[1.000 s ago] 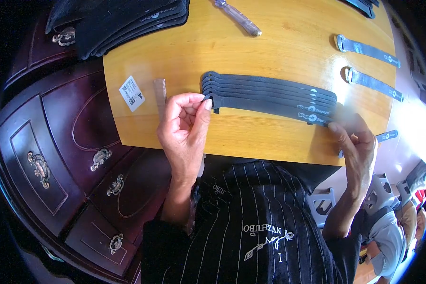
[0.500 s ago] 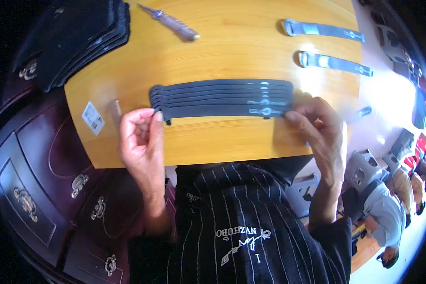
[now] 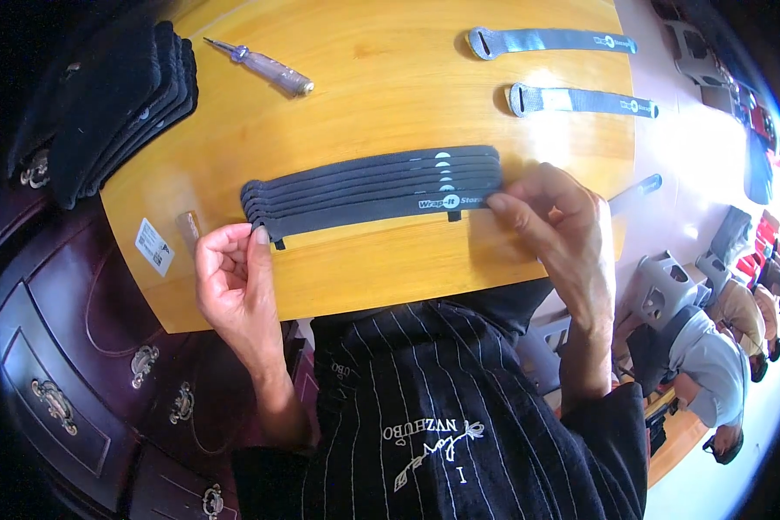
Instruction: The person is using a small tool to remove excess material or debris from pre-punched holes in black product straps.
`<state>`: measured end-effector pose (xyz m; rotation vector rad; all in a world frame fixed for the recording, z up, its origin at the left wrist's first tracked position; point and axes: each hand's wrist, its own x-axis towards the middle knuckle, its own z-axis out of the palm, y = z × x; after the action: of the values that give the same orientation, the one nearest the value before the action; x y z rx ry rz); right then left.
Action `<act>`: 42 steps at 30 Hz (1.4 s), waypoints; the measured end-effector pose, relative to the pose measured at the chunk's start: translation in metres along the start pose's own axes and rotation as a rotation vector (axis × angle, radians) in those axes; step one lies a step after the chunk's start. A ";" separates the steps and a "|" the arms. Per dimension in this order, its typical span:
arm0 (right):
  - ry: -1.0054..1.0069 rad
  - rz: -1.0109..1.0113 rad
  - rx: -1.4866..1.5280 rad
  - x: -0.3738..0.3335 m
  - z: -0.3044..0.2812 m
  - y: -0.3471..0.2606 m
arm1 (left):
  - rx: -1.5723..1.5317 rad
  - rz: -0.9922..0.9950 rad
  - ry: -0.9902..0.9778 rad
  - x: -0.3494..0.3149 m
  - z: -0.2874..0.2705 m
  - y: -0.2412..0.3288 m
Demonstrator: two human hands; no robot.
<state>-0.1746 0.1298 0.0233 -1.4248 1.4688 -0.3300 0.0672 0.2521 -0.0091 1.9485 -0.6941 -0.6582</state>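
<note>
Several black hook-and-loop straps point(image 3: 364, 178) lie fanned in overlapping rows across the table in front of me. Their rounded, slotted ends are at the left, and pale printing shows near the right ends. My left hand point(image 3: 238, 269) pinches the left end of the nearest strap between thumb and forefinger. At that strap's other end, my right hand point(image 3: 559, 221) has its thumb and forefinger closed on the tip. Two dark tabs stick out beneath the front strap.
Two separate straps, an upper one point(image 3: 550, 41) and a lower one point(image 3: 585, 100), lie at the far right of the wooden table point(image 3: 364, 282). A screwdriver point(image 3: 260, 66) rests at the far left, beside stacked black fabric pieces point(image 3: 130, 113). A white label point(image 3: 154, 247) lies near the left edge.
The whole scene has shifted left and tilted slightly in the picture. Both hands stay at the ends of the front strap, and the strap arrangement looks much the same.
</note>
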 end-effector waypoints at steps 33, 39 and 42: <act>0.174 -0.492 -0.584 -0.043 -0.057 0.046 | -0.234 -0.080 -0.317 -0.026 -0.010 0.032; 0.082 -0.537 -0.384 -0.051 -0.037 0.048 | -0.149 0.190 -0.659 -0.072 0.047 0.039; 0.043 -0.557 -0.319 -0.063 -0.016 0.032 | -0.143 0.254 -0.669 -0.080 0.058 0.049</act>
<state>-0.2195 0.1856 0.0343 -2.0946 1.1681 -0.4846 -0.0381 0.2540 0.0228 1.4606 -1.2380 -1.1764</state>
